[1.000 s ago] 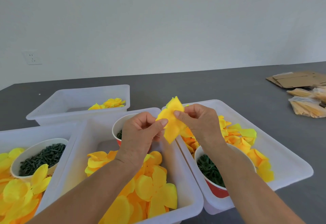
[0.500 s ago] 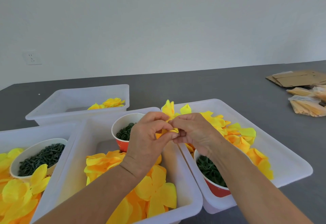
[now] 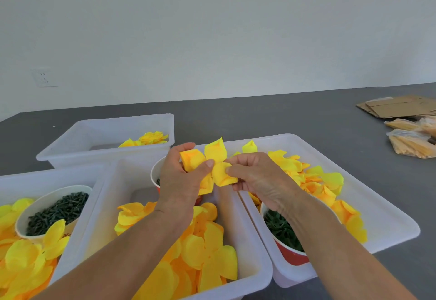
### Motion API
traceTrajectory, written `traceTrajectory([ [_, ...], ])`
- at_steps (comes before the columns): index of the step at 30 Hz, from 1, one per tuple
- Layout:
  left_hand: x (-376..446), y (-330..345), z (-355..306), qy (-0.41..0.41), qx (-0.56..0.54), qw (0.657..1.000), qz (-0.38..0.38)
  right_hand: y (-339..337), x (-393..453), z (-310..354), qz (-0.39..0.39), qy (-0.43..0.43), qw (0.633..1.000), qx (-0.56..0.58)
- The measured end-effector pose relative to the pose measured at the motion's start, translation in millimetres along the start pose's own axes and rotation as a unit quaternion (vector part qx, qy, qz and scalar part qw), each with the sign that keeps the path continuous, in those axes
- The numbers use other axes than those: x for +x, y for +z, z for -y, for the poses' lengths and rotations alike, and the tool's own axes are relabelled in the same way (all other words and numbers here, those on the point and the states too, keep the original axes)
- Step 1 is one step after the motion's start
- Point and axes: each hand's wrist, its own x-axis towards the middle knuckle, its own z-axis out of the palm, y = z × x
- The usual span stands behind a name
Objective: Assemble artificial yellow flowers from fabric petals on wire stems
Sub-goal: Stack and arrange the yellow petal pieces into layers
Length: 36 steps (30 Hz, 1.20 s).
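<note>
Now | left hand (image 3: 181, 179) pinches petal cluster (image 3: 210, 167) | right hand (image 3: 257, 179) pinches it too

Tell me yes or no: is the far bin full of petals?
No, the far bin holds only a small yellow cluster in one corner, its floor mostly bare.

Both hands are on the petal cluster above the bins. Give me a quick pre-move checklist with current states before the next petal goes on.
1. Left hand grips the petal cluster: ok.
2. Right hand pinches the cluster's near petal: ok.
3. Petals fanned apart, not bunched: ok.
4. Wire stem seated through the petals: cannot tell, hidden by the fingers.
5. Spare petals in the middle bin below the hands: ok.
6. Green parts in the red cup under the right wrist: ok.
</note>
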Motion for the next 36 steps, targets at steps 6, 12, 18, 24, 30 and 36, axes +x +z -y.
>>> traceTrajectory([
  [6,-1,-1,-1,0.046,-0.004,0.999,-0.021,-1,-1,0,-0.024,0.043,0.998,-0.036],
  [12,2,-2,1,0.033,0.017,0.999,-0.031,-4,0,0,-0.034,0.0,0.999,-0.043],
  [18,2,-2,-1,0.147,0.138,0.979,-0.03,-3,0,-2,-0.1,-0.06,0.993,-0.032],
  [24,-5,0,-2,0.231,0.187,0.954,0.043,-4,-1,-3,-0.126,-0.085,0.988,-0.032],
  [30,-5,1,1,0.214,0.168,0.958,0.087,-4,-2,1,-0.039,-0.084,0.995,0.028],
  [36,-8,2,1,0.198,0.149,0.959,0.135,-3,-2,0,-0.017,-0.086,0.995,0.039],
])
